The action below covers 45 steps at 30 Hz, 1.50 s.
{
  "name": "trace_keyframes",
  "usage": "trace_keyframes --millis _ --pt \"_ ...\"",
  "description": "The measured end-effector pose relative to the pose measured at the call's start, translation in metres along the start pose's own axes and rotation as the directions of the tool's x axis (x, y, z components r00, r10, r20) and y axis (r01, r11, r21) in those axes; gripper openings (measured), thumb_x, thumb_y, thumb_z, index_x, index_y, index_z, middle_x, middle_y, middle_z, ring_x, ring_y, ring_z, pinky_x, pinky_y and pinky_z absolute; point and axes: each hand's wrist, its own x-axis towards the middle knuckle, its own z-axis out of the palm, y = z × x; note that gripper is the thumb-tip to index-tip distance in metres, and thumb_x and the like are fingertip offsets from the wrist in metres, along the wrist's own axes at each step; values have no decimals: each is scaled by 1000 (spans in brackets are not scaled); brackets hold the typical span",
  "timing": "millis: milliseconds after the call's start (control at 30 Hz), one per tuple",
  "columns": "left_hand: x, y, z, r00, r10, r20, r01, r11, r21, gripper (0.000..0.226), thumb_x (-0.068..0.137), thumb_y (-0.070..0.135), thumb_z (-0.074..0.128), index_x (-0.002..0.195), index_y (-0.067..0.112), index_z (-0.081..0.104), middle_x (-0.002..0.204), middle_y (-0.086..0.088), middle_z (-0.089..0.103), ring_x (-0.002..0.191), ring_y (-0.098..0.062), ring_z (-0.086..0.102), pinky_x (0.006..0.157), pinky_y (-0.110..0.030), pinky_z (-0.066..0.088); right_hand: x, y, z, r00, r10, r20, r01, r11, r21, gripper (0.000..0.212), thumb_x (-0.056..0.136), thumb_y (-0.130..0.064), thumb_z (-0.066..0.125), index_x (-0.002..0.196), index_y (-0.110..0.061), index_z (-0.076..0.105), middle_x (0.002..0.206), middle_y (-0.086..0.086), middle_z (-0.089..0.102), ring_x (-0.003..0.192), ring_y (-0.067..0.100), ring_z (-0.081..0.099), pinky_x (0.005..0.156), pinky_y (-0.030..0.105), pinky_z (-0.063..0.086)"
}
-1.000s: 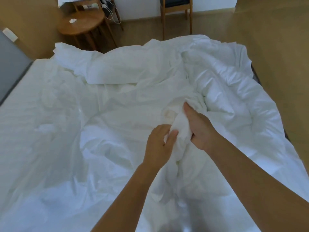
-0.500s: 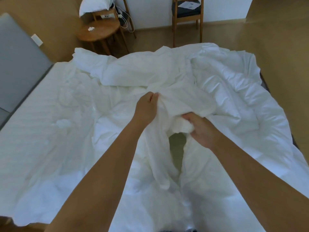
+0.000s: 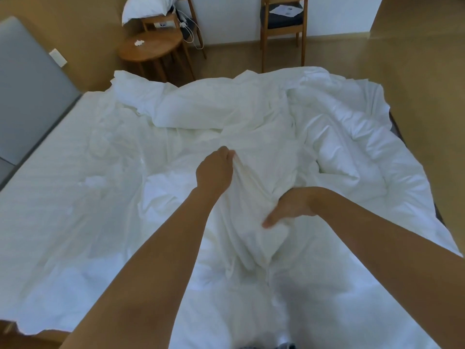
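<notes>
A white duvet cover point(image 3: 254, 192) lies bunched across the middle of the bed point(image 3: 50, 177), with a puffy white duvet point(image 3: 352, 152) crumpled at the right. My left hand point(image 3: 215, 170) grips a raised fold of the cover, fingers curled into the cloth. Lower and to the right, my right hand point(image 3: 286, 207) reaches into the bunched fabric; the thumb shows, the fingers are buried in the cloth, so its hold is unclear.
A grey headboard point(image 3: 27, 91) stands at the left. Beyond the bed are a round wooden side table point(image 3: 148, 47), a chair with a pillow point(image 3: 148, 7) on it, and a second wooden chair point(image 3: 281, 21) holding papers. Wooden floor runs along the right.
My left hand moved up and away along the cover, gripping a new fold. My right hand dropped lower and turned into the cloth; the gap seen between the folds has closed.
</notes>
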Motion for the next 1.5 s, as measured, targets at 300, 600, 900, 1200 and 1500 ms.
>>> trace_keyframes --millis 300,600,900,1200,1500 --pt "-41 47 6 985 168 40 -151 948 -282 39 99 40 39 89 10 61 88 -4 61 86 -22 56 76 -33 39 0 -12 -21 923 -278 -267 385 654 651 20 92 -12 55 108 -16 65 102 0 72 93 12 68 73 22 56" --pt "-18 45 11 977 140 163 -75 932 -355 55 101 37 37 49 18 34 49 5 40 48 -9 38 51 -22 28 -3 -1 -15 953 -252 -169 295 638 711 24 81 -10 65 105 -15 65 100 2 71 92 15 67 86 29 52" --pt "23 36 -5 1000 24 -4 -24 996 -90 49 101 39 34 58 17 34 58 4 39 68 -22 47 61 -30 29 -1 -1 14 990 -140 -16 136 924 357 43 74 -20 76 114 -12 63 114 1 66 110 18 59 100 29 43" --pt "-26 46 18 949 15 315 169 820 -547 42 100 38 39 72 11 53 72 -4 55 67 -17 50 70 -30 39 6 -4 -19 932 -233 -277 360 501 787 31 94 -26 49 117 -10 61 110 7 68 101 19 65 87 29 51" --pt "15 59 16 992 115 59 -93 953 -289 48 102 38 32 58 19 30 57 3 38 62 -18 41 62 -31 30 -4 8 6 957 -284 -54 262 775 576 49 69 -21 72 116 -8 64 117 7 67 110 20 63 98 32 47"
